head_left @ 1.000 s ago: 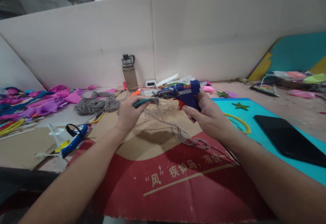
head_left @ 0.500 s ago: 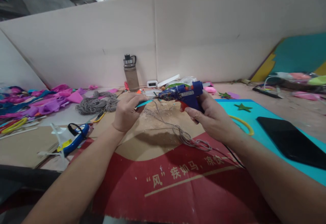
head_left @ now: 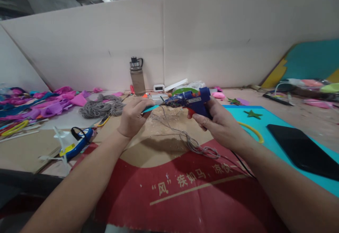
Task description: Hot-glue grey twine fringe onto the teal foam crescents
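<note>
My right hand [head_left: 219, 121] is closed round the grip of a blue hot-glue gun [head_left: 191, 100] with an orange trigger; its nozzle points left. My left hand [head_left: 131, 114] is closed on a thin teal strip [head_left: 150, 108] whose end meets the gun's nozzle. A length of grey cord [head_left: 190, 142] hangs from between the two hands and coils on the red and tan cardboard [head_left: 182, 187] below.
A water bottle [head_left: 137, 76] stands by the white back wall. A pile of grey cord [head_left: 100, 107] and pink and purple scraps [head_left: 45, 104] lie left. A blue tool [head_left: 78, 139] lies near left. Right: a teal sheet [head_left: 267, 127] with a green star [head_left: 252, 113], yellow ring [head_left: 253, 130], black slab [head_left: 304, 150].
Both hands have shifted slightly with the glue gun and strip; the teal strip now shows more of its end at the nozzle. The view has tilted a little.
</note>
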`<state>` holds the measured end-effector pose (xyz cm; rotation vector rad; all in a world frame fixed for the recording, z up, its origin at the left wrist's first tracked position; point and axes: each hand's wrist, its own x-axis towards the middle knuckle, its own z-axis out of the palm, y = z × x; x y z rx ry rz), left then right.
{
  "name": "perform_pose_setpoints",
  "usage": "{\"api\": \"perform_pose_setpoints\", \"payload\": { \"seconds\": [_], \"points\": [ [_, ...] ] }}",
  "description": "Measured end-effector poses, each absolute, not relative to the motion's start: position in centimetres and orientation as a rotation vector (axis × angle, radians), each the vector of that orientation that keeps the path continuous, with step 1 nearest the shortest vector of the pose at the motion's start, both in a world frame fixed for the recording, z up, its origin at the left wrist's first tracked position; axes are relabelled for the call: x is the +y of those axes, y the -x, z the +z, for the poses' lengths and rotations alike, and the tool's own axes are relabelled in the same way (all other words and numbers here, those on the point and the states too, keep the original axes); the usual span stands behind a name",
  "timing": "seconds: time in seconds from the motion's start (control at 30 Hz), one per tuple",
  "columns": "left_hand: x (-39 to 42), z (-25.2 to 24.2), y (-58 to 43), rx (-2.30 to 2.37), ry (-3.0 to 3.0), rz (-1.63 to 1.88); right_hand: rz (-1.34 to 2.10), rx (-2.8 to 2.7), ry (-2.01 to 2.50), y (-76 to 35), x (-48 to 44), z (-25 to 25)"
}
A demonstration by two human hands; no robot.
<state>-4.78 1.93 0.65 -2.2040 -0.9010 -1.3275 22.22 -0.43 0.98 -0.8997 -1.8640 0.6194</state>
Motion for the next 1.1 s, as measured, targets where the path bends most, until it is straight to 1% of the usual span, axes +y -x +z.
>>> {"api": "perform_pose_setpoints", "payload": {
  "seconds": [0.2,0.67,0.87,1.1],
  "points": [
    [2.00,0.55,5.09,-0.845,2.237,-1.337,0.607,-1.869,0.935,-22.19,-0.53,1.05],
    [2.12,0.48,5.28,-0.899,2.220,-1.319,0.552,-1.884,0.893,-22.69,-0.15,1.12],
    [1.90,0.63,5.07,-0.835,2.233,-1.304,0.605,-1.870,0.906,-22.38,-0.49,1.12],
    [1.81,0.62,5.16,-0.905,2.235,-1.313,0.617,-1.879,0.914,-22.42,-0.50,1.21]
  ]
}}
